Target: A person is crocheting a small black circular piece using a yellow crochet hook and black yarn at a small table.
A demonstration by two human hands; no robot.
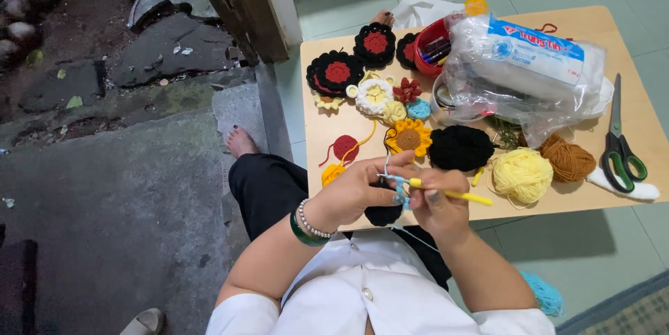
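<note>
My left hand (359, 192) pinches a small crochet piece (383, 214) with a dark body and light blue stitches, held just below the near edge of a low wooden table (317, 133). My right hand (437, 204) grips a yellow-handled crochet hook (453, 195) whose tip meets the piece between the two hands. Light blue yarn runs from the work down to a blue yarn ball (545, 294) by my right side. A beaded bracelet and a green bangle sit on my left wrist.
On the table lie several crocheted flowers (339, 71), a sunflower piece (408, 138), black yarn (460, 147), pale yellow yarn (523, 174), brown yarn (568, 158), green-handled scissors (620, 150), a red tub (428, 48) and a plastic bag of stuffing (529, 63). A doorstep and stone ground lie at left.
</note>
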